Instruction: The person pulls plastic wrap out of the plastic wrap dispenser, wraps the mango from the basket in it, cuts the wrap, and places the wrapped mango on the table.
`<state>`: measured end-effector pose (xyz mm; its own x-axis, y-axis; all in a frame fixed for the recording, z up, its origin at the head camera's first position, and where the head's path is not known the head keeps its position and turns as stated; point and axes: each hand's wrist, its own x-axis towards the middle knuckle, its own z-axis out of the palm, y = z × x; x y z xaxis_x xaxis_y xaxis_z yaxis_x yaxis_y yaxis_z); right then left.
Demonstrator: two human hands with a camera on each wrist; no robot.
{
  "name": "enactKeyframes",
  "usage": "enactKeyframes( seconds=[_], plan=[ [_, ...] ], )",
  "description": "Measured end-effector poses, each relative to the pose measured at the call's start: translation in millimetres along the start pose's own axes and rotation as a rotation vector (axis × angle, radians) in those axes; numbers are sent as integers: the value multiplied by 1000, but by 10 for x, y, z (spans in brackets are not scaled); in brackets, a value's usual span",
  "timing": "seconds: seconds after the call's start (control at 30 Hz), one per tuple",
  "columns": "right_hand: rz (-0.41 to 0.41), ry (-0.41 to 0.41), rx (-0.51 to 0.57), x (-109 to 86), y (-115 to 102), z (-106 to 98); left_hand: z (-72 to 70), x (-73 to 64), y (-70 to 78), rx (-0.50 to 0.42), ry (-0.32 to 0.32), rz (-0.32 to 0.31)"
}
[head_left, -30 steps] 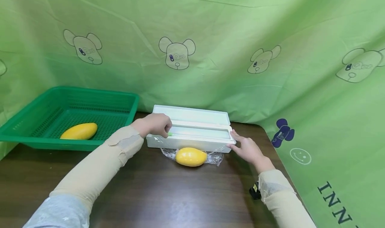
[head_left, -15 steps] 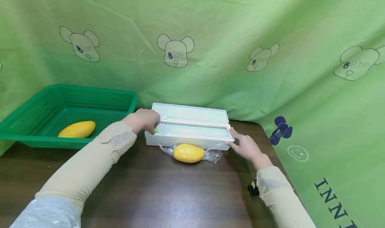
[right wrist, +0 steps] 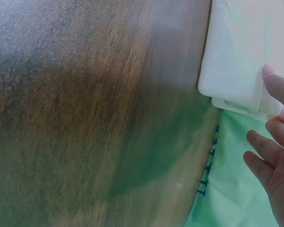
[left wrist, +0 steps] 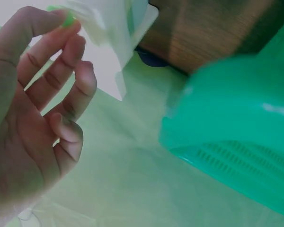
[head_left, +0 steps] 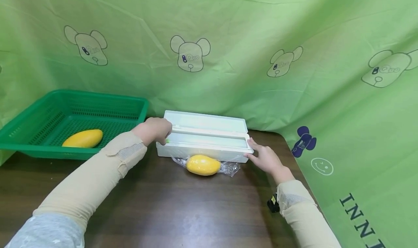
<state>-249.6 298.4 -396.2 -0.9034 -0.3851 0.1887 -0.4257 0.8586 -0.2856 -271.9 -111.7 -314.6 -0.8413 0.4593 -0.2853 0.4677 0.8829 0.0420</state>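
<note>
A white cling film dispenser [head_left: 196,151] stands at the back of the table, its lid [head_left: 205,121] tipped back. At its left end my left hand [head_left: 156,129] pinches a small green slider [left wrist: 68,20] between thumb and index finger; the other fingers are loosely bent in the left wrist view. My right hand [head_left: 267,161] holds the dispenser's right end, thumb on the near side and fingers at the far corner. Against the dispenser's front lies a yellow mango [head_left: 203,165], wrapped in clear film [head_left: 230,168] that sticks out at both ends.
A green plastic basket [head_left: 58,151] stands at the left, with a second mango [head_left: 83,138] inside. Behind the brown table [head_left: 183,211] hangs a green printed curtain [head_left: 228,84], which also runs along the right side. A small black device [head_left: 273,204] sits at my right wrist.
My left hand has moved left along the dispenser with the green slider, from inside its left part to its left end. The right hand keeps its hold. The view has shifted slightly.
</note>
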Motion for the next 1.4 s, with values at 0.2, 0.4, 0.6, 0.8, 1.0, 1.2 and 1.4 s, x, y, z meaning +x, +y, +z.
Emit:
enactKeyframes(
  seconds=[0.2, 0.4, 0.6, 0.8, 1.0, 1.2, 1.4],
  plan=[
    [-4, -5, -8, 11, -22, -18, -15, -32, 66, 51, -3, -28],
    [11, -11, -8, 3, -24, -21, -3, -10, 49, 61, -3, -41],
    [5, -10, -4, 24, -40, -30, -22, -73, 4, 78, 5, -90],
    [14, -29, 2, 9, -19, -50, 38, -92, 86, 125, 73, -120],
    [34, -97, 60, -40, -28, -68, 168, -252, 300, 186, 254, -177],
    [-1, -143, 113, -28, -40, -152, 390, -346, 478, -32, 296, -70],
    [12, -215, 179, -35, -22, -255, 650, -268, 566, -311, 358, 26]
  ],
)
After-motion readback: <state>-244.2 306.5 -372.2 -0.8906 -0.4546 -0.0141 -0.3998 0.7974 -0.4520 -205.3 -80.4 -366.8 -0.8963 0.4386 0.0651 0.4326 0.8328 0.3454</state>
